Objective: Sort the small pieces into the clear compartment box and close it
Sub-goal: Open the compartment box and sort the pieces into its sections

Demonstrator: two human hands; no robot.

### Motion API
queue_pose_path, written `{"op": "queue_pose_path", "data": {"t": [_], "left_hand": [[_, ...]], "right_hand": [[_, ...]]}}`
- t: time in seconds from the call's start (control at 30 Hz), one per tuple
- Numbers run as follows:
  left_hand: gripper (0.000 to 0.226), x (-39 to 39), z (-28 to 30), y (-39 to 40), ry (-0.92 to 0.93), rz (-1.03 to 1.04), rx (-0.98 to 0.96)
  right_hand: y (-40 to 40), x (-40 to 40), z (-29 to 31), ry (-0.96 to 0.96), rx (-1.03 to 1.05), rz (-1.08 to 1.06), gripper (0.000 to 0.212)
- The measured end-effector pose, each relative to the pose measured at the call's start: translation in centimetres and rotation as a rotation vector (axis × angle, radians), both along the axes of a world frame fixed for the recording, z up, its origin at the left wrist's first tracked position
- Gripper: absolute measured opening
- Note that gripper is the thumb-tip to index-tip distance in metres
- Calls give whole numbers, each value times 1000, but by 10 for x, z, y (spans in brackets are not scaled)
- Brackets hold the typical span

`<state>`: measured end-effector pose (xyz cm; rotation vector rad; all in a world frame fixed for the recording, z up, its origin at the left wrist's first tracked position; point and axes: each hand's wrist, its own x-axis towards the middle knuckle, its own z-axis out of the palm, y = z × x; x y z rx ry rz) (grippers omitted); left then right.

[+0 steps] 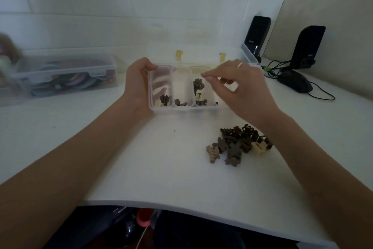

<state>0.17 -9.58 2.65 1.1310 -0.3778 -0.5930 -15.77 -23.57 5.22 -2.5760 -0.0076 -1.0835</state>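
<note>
Head view has your left hand (139,82) wrapped round the left end of the clear compartment box (182,107), thumb curled over its far left corner and palm against the side wall. The box sits on the white table (141,168) just past centre, toward 12 o'clock, with its lid (193,55) swung open and standing up behind it; two yellowish latches (222,57) show on the lid's edge.

Your right hand (242,87) hovers over the right end of the box, at about 1 o'clock. Its fingers are curled narrow, fingertips (210,78) drawn together above the right compartment. Whether they pinch a piece I cannot tell, as the tips are blurred. A ring (240,65) sits on one finger.

Three compartments show. Each holds a few dark pieces at its near end, and the right one holds the most, with a pale piece among them.

The unsorted pile of small pieces (240,143), mostly dark brown with a couple of cream ones, lies on the table at 4 o'clock, just beside your right wrist and apart from the box.

At 9 o'clock stands a larger clear storage box (66,75) with coloured contents, lid shut. At 2 o'clock are two black speakers (308,47) and a black mouse (294,83) with trailing cables.
</note>
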Motion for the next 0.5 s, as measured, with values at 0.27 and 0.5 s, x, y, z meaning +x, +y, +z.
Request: {"op": "queue_pose_path", "data": {"t": [0.27,0.5], "left_hand": [[30,3,2,3,17,71,3],[31,5,1,2,18,56,-25]], "right_hand": [[-15,-29,34,939,221,113,15],[-13,-25,27,1042,184,22,10]]}}
